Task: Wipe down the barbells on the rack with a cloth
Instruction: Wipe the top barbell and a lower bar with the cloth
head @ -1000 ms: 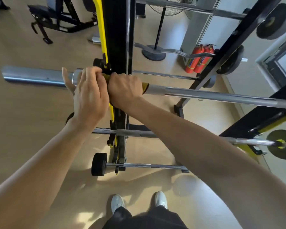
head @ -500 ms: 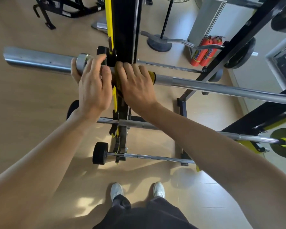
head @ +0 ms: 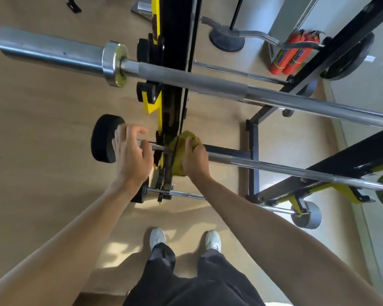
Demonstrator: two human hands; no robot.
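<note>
A black and yellow rack upright [head: 175, 62] carries three barbells, one above another. The top barbell [head: 186, 79] is bare steel with a thick sleeve at the left. On the middle barbell [head: 274, 167], my right hand [head: 195, 160] presses a yellow cloth [head: 179, 149] against the bar just right of the upright. My left hand [head: 131, 153] hovers with fingers spread over the same bar, beside its black end plate [head: 104, 138]. The lowest barbell [head: 181, 194] is short and partly hidden behind my wrists.
The rack's black base frame [head: 252, 164] and a slanted black post [head: 307, 78] stand to the right. Two red fire extinguishers [head: 290, 56] lean at the wall. A grey plate [head: 307, 215] and a curl bar [head: 252, 36] lie near. My feet [head: 184, 239] stand on wood floor.
Both hands have left the top barbell and dropped to the middle one. The cloth went down with my right hand. My left hand has let go and opened.
</note>
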